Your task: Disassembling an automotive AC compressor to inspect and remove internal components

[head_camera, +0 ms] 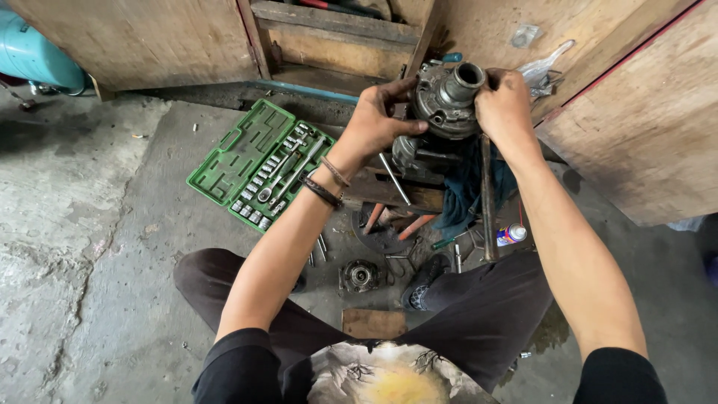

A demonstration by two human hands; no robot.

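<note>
Round grey metal assembly, greasy, with an open tubular hub facing up toward the camera; sits at about 1 o'clock from frame centre, raised above the floor on a dark metal block and a blue cloth. Left hand at its 9 o'clock, fingers wrapped onto the rim, wrist wearing dark bands. Right hand at its 3 o'clock, closed against the assembly's side; both hands grip it between them. At 6 o'clock of the assembly, a long metal bar standing near upright, and orange-handled tools on the concrete floor. Further down at 6 o'clock, a small round bearing-like part, loose sockets, and a spray can lying on its side. At 9 o'clock, well apart, an open green socket case with sockets and ratchet in their slots. Wooden panels behind, from 11 to 3 o'clock. Pale blue tank at far 10 o'clock. Person's dark-trousered legs at 6 o'clock
</note>
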